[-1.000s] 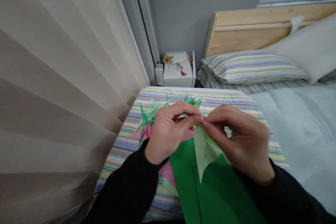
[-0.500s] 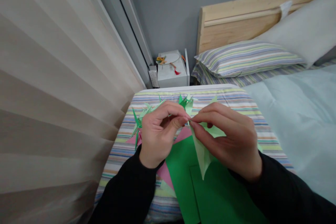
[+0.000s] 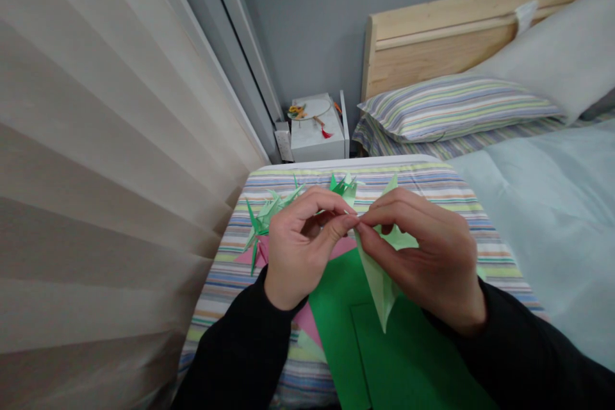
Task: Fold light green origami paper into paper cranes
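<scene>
Between my two hands is a light green folded paper [image 3: 379, 282], its pointed end hanging down and another part rising behind my right fingers. My left hand [image 3: 307, 243] pinches the paper's tip between thumb and index finger. My right hand [image 3: 423, 250] grips it right beside that spot, fingertips nearly touching the left ones; the exact crease is hidden by the fingers. Below lie dark green paper sheets [image 3: 336, 307], with pink paper [image 3: 307, 323] showing from under them. Folded paper cranes [image 3: 259, 224] in greens and pink sit beyond my left hand.
A striped cloth covers the table [image 3: 225, 275]. More green folded pieces [image 3: 342, 184] lie near its far edge. Behind stands a small white cabinet [image 3: 307, 144] with a round fan [image 3: 312, 109] on it. A curtain [image 3: 120, 205] hangs at left; a bed [image 3: 538, 186] is at right.
Both hands and the light green paper have shifted slightly right in view, the whole scene moving a little the same way. The pinch on the paper continues.
</scene>
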The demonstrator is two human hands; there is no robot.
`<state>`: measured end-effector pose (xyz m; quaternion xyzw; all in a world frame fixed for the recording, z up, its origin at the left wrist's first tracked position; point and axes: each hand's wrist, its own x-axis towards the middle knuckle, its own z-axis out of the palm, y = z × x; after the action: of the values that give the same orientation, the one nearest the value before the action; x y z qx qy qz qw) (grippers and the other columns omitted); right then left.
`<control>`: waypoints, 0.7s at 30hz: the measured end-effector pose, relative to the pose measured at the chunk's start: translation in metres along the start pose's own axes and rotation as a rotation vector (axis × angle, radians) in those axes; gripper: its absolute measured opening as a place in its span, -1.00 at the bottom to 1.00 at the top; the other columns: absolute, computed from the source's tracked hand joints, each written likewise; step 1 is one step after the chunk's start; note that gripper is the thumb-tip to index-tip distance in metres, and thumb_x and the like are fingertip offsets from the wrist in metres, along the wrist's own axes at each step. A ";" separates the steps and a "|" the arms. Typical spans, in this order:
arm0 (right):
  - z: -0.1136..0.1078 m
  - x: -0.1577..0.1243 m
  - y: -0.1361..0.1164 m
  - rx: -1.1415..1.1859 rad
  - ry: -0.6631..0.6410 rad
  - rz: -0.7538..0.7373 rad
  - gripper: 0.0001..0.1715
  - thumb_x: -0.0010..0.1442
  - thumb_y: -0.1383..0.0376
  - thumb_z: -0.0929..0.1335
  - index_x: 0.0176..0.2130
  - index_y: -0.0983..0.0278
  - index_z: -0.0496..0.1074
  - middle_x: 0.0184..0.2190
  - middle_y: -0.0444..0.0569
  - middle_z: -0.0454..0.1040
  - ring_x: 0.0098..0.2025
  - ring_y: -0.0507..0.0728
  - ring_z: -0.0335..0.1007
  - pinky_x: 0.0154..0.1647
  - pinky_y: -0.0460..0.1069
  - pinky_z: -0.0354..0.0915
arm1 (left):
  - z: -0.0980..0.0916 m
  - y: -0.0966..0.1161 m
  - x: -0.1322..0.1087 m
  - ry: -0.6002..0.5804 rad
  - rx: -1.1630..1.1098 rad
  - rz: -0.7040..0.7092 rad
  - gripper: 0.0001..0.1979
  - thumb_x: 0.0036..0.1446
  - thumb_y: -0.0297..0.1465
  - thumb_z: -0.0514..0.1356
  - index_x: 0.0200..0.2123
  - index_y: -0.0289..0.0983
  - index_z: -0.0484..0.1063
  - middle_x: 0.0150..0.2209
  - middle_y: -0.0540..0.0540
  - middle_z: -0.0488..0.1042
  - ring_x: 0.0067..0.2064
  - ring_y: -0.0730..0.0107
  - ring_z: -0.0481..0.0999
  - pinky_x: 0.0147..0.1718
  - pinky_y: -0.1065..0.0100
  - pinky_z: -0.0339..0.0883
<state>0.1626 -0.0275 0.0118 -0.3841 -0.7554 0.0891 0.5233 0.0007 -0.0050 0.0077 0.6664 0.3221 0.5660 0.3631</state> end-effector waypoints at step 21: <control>-0.006 0.007 0.006 0.436 -0.154 0.417 -0.85 0.23 0.29 0.49 -0.41 0.22 0.55 -0.48 -0.13 0.54 -0.41 0.05 0.41 -0.38 -0.03 0.28 | -0.007 -0.003 0.000 -0.048 -0.073 -0.067 -0.85 0.22 -0.30 0.34 -0.36 -0.24 0.59 -0.40 -0.06 0.52 -0.43 0.45 0.46 -0.45 0.39 0.38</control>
<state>0.1697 -0.0208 0.0163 -0.4017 -0.6609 0.3833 0.5050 -0.0060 -0.0027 0.0057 0.6549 0.3145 0.5490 0.4133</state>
